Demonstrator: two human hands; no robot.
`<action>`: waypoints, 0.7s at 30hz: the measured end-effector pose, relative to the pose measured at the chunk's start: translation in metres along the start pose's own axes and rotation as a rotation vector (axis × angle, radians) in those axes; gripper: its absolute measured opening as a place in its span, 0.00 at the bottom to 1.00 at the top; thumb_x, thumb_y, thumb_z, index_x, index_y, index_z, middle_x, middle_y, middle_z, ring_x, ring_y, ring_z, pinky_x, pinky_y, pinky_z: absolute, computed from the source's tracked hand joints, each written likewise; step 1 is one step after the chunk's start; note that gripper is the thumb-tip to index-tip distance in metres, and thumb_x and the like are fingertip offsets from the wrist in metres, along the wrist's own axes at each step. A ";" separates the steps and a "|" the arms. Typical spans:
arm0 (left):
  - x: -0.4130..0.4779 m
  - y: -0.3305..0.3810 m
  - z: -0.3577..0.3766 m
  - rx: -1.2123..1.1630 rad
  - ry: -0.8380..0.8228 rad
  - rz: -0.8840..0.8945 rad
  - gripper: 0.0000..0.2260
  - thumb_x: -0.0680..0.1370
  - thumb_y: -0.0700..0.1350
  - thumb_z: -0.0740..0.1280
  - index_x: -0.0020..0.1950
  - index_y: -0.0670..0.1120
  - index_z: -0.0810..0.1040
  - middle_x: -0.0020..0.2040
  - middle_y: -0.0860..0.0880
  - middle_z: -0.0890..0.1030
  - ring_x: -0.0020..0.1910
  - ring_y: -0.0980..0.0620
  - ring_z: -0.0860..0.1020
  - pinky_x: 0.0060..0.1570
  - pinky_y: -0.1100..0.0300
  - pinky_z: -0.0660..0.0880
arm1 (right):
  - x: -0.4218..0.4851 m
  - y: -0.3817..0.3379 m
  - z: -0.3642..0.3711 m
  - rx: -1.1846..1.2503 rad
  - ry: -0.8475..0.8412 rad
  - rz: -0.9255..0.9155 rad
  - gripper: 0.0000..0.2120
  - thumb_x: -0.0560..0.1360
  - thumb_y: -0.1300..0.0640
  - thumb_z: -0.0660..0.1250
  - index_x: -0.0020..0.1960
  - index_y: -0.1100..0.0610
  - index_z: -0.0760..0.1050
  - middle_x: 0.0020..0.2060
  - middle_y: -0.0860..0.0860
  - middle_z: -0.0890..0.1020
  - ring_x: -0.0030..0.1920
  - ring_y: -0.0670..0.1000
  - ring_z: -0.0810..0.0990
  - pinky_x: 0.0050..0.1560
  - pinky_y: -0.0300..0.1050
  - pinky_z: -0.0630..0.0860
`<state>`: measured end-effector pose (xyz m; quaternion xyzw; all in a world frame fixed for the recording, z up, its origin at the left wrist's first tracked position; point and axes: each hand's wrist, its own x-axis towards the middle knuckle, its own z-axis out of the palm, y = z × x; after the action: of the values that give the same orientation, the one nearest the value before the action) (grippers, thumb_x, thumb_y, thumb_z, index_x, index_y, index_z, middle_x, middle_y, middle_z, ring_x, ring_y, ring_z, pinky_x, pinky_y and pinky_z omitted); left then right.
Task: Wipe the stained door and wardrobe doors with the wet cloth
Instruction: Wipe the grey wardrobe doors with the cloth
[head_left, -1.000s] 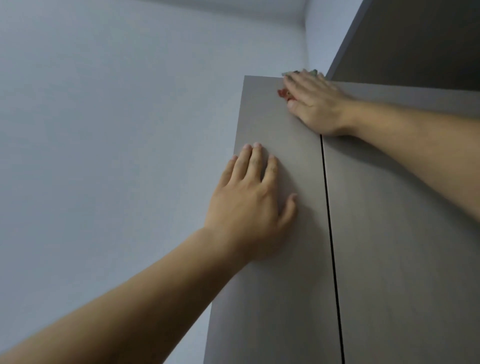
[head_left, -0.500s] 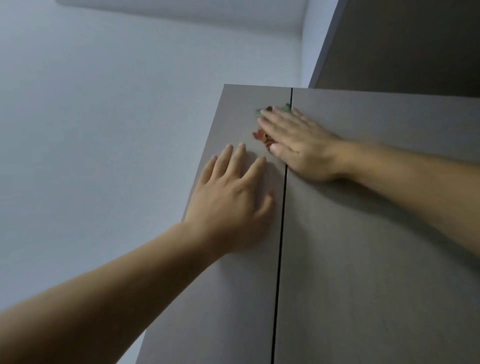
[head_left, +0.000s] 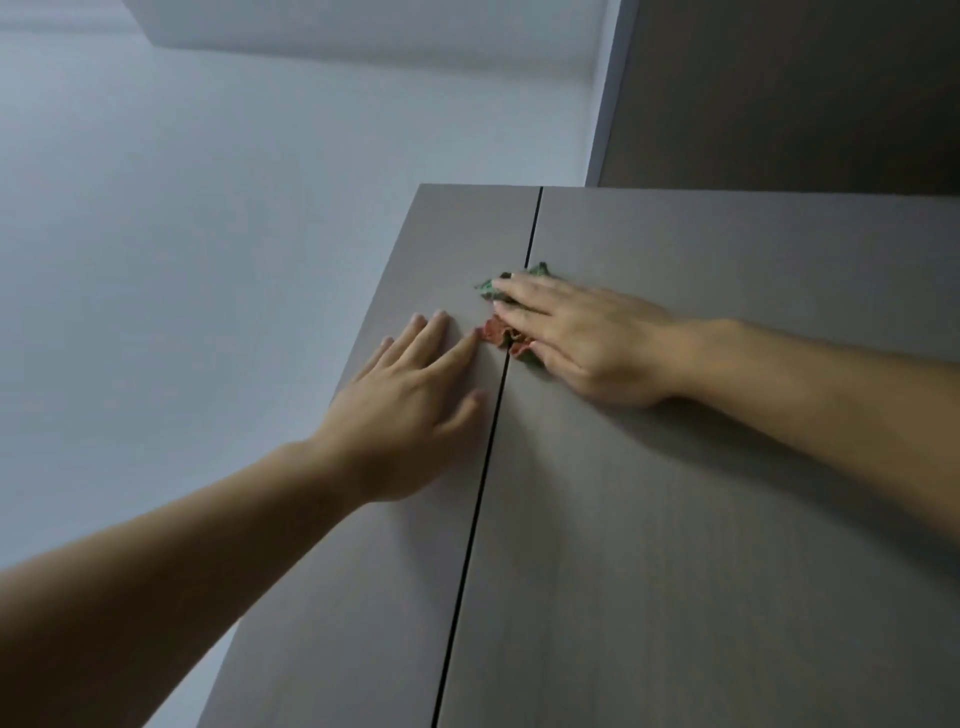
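I am pressing my right hand (head_left: 587, 338) flat on the crumpled red and green cloth (head_left: 497, 331), fingers straight and close together, pinning it against the wardrobe. The cloth is lying across the dark seam (head_left: 470, 545) between the left door (head_left: 363, 597) and the right door (head_left: 675, 571), not far below their top edge, with most of it hidden under my palm. I am resting my left hand (head_left: 410, 410) on the left door, fingers spread and flat, gripping nothing; its forefinger tip is reaching just beside the cloth's red edge. A pale wall (head_left: 208, 260) is showing past the left door's outer edge.
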<state>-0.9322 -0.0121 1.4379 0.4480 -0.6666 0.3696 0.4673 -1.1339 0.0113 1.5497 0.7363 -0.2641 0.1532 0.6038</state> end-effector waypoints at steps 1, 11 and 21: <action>0.001 0.001 0.000 0.008 0.000 -0.006 0.41 0.72 0.70 0.36 0.84 0.56 0.46 0.85 0.50 0.43 0.83 0.50 0.39 0.79 0.57 0.39 | 0.006 0.011 -0.006 0.007 -0.009 0.023 0.27 0.86 0.54 0.51 0.83 0.57 0.51 0.83 0.52 0.49 0.82 0.50 0.46 0.73 0.32 0.33; 0.000 0.003 0.004 -0.006 -0.008 0.004 0.37 0.77 0.67 0.40 0.84 0.55 0.44 0.84 0.47 0.40 0.83 0.48 0.36 0.81 0.50 0.37 | 0.008 0.001 0.005 0.020 -0.044 0.226 0.37 0.81 0.36 0.41 0.83 0.53 0.39 0.82 0.50 0.38 0.81 0.49 0.35 0.80 0.48 0.36; 0.010 0.022 0.012 -0.028 0.049 0.155 0.34 0.79 0.64 0.40 0.85 0.55 0.48 0.85 0.49 0.44 0.83 0.47 0.39 0.81 0.48 0.36 | 0.023 0.031 -0.006 -0.046 -0.015 0.457 0.34 0.84 0.40 0.42 0.83 0.57 0.42 0.83 0.53 0.42 0.82 0.51 0.39 0.78 0.47 0.35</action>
<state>-0.9579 -0.0186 1.4425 0.3793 -0.6928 0.4059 0.4598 -1.1323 0.0087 1.5883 0.6446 -0.4318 0.2747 0.5679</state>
